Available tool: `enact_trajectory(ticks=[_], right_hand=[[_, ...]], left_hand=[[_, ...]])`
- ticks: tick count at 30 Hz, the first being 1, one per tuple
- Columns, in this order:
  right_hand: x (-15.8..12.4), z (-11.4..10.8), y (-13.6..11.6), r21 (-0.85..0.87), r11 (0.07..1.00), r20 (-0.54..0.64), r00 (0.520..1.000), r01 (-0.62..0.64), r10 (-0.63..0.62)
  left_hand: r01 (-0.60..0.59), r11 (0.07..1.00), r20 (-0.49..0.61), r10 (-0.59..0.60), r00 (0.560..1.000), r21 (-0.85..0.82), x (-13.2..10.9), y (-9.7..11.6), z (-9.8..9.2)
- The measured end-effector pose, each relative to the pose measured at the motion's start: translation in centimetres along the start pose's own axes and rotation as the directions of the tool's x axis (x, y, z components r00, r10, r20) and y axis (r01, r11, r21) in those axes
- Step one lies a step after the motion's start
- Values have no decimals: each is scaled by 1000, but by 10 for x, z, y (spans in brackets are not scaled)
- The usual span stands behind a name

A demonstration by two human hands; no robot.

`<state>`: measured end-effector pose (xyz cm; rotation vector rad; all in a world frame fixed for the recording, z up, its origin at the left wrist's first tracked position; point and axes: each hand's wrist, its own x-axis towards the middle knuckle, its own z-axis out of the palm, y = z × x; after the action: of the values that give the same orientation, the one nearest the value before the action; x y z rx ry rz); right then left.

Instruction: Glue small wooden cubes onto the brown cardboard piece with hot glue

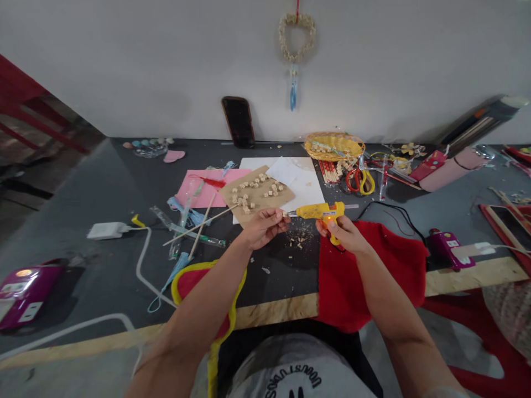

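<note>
In my right hand (342, 232) is a yellow hot glue gun (317, 210), gripped by its handle, with a small orange light glowing on it. Its nozzle points left and meets a small pale wooden piece (284, 214) pinched in the fingertips of my left hand (265, 228). Whether the nozzle touches the piece I cannot tell. Just beyond my left hand, several small wooden clusters (244, 200) lie on a brown sheet (232, 190), which overlaps a white sheet (309, 182). Wood crumbs (299, 237) are scattered below the nozzle.
A red cloth (373, 265) hangs over the front edge at right. Behind are a yellow basket (336, 145), scissors (365, 182) and a leaning phone (238, 122). Thin sticks (203, 224) and blue tassels (176, 271) lie left. Purple power blocks (29, 290) with cables sit at both sides.
</note>
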<state>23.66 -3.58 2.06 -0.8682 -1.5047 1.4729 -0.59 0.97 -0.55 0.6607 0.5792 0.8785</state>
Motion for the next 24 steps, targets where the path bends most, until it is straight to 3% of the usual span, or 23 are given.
enact_trajectory(ticks=[12,24], right_hand=[[1,-2,1,-116,992,55,998,45,-39],[1,1,-1,-86,996,43,999,22,-18]], left_hand=[[18,999,-9,-18,1000,-31,-1,0,1],[16,999,-10,-16,1000,-32,-1,1,1]])
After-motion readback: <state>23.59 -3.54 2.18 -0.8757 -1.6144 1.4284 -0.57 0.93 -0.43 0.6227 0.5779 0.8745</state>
